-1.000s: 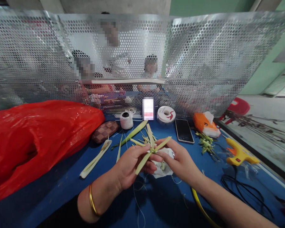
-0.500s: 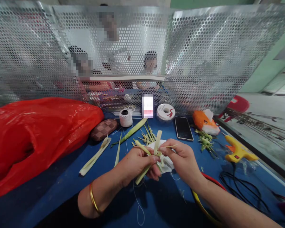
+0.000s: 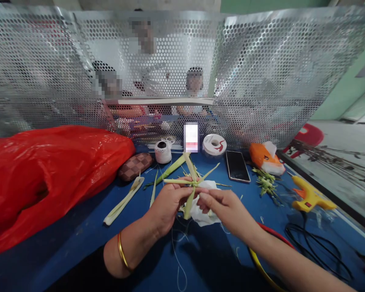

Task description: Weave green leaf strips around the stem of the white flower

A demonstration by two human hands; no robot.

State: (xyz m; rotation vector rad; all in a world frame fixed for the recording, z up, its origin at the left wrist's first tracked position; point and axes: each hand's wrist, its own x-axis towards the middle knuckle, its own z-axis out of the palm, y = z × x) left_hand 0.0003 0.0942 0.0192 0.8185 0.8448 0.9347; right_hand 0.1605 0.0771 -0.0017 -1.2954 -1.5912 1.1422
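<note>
Pale green leaf strips (image 3: 190, 165) cross at a small woven knot, with ends sticking out up, left, down and to the upper right. My left hand (image 3: 170, 202) is closed on this knotted leaf piece, thumb and fingers pinching it near the crossing. Just to the right, my right hand (image 3: 223, 202) is closed in a pinch close to the knot; its fingers hide what they hold. Under the hands lies a crumpled white tissue (image 3: 205, 217) with leaf bits about it. A long green leaf (image 3: 173, 167) lies behind, and a folded pale leaf (image 3: 123, 205) to the left.
On the blue table (image 3: 88, 247) are a red plastic bag (image 3: 63, 162), checkered pouch (image 3: 136, 166), thread spool (image 3: 163, 153), ribbon roll (image 3: 214, 145), phone (image 3: 237, 166), tissue pack (image 3: 266, 158) and yellow glue gun (image 3: 313, 196). A perforated metal screen (image 3: 170, 44) stands behind; people sit beyond it.
The leaf piece has turned so its knot faces up and its ends spread like a star. My right hand has moved slightly down from the knot. The view has shifted a little.
</note>
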